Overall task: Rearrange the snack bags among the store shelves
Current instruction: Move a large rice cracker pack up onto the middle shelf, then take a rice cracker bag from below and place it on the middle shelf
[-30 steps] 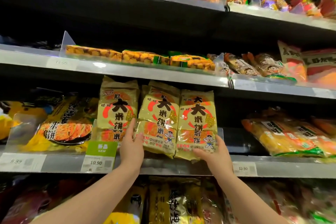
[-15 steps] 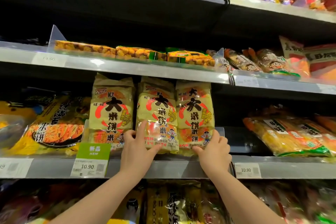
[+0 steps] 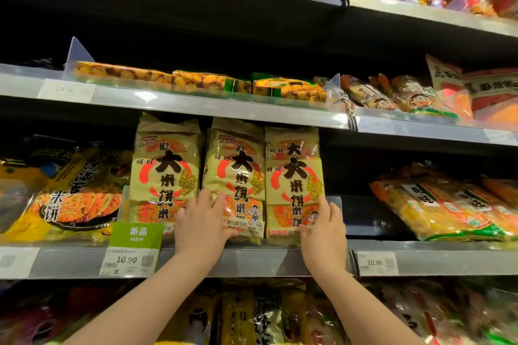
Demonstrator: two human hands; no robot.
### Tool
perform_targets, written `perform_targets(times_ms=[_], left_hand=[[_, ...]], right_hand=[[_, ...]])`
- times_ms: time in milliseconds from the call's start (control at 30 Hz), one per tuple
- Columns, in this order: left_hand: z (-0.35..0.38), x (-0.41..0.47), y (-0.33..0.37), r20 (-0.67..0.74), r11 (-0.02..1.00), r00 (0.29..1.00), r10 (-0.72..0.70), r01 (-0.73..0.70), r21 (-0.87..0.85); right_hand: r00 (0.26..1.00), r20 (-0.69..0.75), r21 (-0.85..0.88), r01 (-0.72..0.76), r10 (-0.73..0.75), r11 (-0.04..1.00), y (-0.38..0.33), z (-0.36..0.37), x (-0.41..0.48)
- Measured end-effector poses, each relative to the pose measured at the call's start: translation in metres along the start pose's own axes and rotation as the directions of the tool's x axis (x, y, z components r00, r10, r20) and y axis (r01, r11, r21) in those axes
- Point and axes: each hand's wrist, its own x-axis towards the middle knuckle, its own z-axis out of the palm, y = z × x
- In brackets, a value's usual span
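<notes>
view from a head cam looking up at store shelves packed w/ snack bags. three tall yellow rice-cracker bags stand upright side by side on the middle shelf (image 3: 252,260), tops nearly touching the shelf above.

the person's left hand (image 3: 200,225) lies flat against the lower front of the middle bag (image 3: 235,176), fingers spread and loose, not gripping; it also overlaps the edge of the left bag (image 3: 165,168). the right hand (image 3: 323,234) presses the lower right corner of the right bag (image 3: 293,182), fingers extended along its side edge, also not closed around it. judging by the open palms, both hands seem to be squaring the bags up and pushing them back so they stand straight and face forward, not lifting them.

a clear divider (image 3: 333,202) sits just beside the right bag, prob. there to keep the row from sliding sideways. a green "new" tag (image 3: 136,232) w/ a 10.90 price label hangs on the shelf rail below the left bag. flatter bags (image 3: 75,199) lean to the left; other bags (image 3: 443,204) lie flat to the right, apart from the row.
</notes>
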Motion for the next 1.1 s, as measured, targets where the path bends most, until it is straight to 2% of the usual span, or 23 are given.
perform_targets(times_ms=[67,133,333,433,600,767,967,1100], left_hand=[[0.005,0.005,-0.001,0.062,0.999,0.998,0.030,-0.029,-0.025],[0.011,0.007,-0.002,0.087,0.999,0.996,0.027,-0.024,-0.038],[0.019,-0.002,-0.007,-0.002,0.994,0.994,0.108,-0.108,-0.025],[0.018,-0.002,-0.006,0.046,0.992,0.991,0.124,-0.123,-0.017],[0.008,-0.002,-0.005,0.164,0.991,0.979,0.119,-0.106,-0.084],[-0.001,-0.023,-0.006,0.084,0.983,0.981,0.173,-0.168,-0.070],[-0.008,-0.059,0.009,0.047,0.938,0.958,0.281,-0.265,-0.222],[-0.009,-0.084,0.024,0.096,0.912,0.944,0.317,-0.275,-0.304]], right_hand=[[0.997,-0.016,-0.100,0.076,-0.078,0.992,-0.002,0.002,-0.009],[0.994,0.029,-0.140,0.105,-0.102,0.985,-0.004,0.004,-0.015],[0.987,0.155,-0.234,0.084,-0.048,0.969,-0.001,0.008,-0.018],[0.975,0.222,-0.255,0.067,-0.009,0.965,-0.003,0.007,-0.013],[0.966,0.254,-0.238,0.107,-0.044,0.965,-0.016,-0.012,-0.011],[0.975,0.180,-0.162,0.162,-0.132,0.973,-0.031,-0.022,-0.030],[0.955,0.254,-0.076,0.177,-0.152,0.981,-0.036,-0.024,-0.070],[0.950,0.291,-0.077,0.144,-0.116,0.986,-0.024,-0.034,-0.089]])
